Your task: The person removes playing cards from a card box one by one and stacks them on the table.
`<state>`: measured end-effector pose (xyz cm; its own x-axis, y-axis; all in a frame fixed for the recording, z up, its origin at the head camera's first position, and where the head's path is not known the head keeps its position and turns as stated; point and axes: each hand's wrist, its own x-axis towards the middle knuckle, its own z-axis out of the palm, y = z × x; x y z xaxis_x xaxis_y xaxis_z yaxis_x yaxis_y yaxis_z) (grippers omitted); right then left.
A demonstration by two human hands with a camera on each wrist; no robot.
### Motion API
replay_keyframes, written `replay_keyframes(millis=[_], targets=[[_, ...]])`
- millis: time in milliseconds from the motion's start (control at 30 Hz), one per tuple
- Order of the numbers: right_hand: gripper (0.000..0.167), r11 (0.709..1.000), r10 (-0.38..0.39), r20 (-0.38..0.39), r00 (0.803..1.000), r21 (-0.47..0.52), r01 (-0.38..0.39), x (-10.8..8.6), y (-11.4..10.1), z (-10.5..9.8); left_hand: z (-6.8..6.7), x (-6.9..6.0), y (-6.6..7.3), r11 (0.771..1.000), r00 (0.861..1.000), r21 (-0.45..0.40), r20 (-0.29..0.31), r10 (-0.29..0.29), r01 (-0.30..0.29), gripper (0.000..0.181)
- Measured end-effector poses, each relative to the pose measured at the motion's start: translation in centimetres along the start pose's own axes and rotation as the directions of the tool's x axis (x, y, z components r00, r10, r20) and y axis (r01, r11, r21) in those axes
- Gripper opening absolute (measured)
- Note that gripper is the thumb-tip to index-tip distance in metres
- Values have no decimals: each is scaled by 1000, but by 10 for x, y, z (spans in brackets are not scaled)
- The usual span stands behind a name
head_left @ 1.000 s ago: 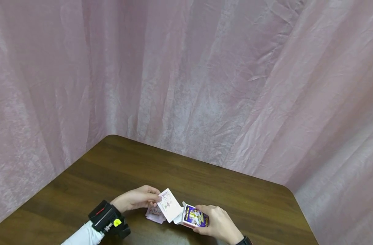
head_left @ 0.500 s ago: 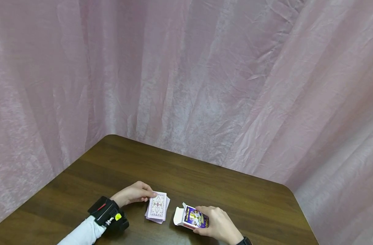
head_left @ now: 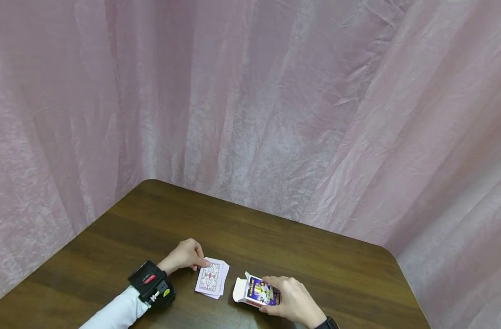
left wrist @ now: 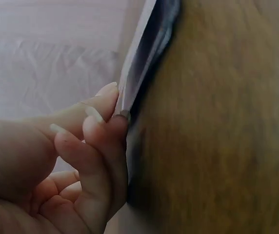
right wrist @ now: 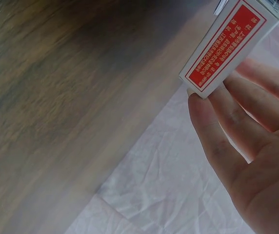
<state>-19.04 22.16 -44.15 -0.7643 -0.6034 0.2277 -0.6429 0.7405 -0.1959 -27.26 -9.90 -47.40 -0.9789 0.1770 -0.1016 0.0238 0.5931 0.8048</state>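
Left hand, as I read it from my station: thumb and fingertips nearly together, pinching the pile of cards at its far left corner. The pile lies on the bench, patterned back uppermost, edges slightly fanned (how many cards sit in the pinch, I cannot tell). Right hand: thumb and fingers spread just to the width of the card box, gripping it by its sides, purple printed face up. Its white flap stands unfolded toward the pile, a strip of bench between. My right wrist view gives a red panel of small print along one narrow side. Pink curtain behind the bench.
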Motion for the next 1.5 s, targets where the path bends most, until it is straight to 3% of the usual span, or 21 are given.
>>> replay_keyframes(millis=[167,500,633,700,800,933,1233,1500], targets=[[57,1000,18,19,1000,6,-18,2,0,-1,6,3,4,993,998,114,-48,30,-24,30],[56,1000,24,28,999,15,-25,5,1,-2,14,3,11,984,995,166,-63,77,-66,30],[56,1000,20,23,1000,21,-21,6,-1,-3,19,-6,24,970,986,209,-84,142,-122,30],[55,1000,13,20,1000,23,-14,6,-2,-4,22,-13,34,966,979,180,-47,199,-188,27],[55,1000,4,12,1000,24,-4,6,-4,-5,28,-22,50,960,958,37,78,276,-279,19],[55,1000,-12,-11,1000,26,13,7,-5,-7,37,-31,66,947,923,-164,226,310,-278,11],[54,998,-55,-42,998,14,55,7,-12,-10,51,-37,66,950,925,-194,250,288,-243,22],[55,998,-67,-57,996,-2,67,6,-14,-11,50,-37,63,935,896,-297,335,291,-193,21]])
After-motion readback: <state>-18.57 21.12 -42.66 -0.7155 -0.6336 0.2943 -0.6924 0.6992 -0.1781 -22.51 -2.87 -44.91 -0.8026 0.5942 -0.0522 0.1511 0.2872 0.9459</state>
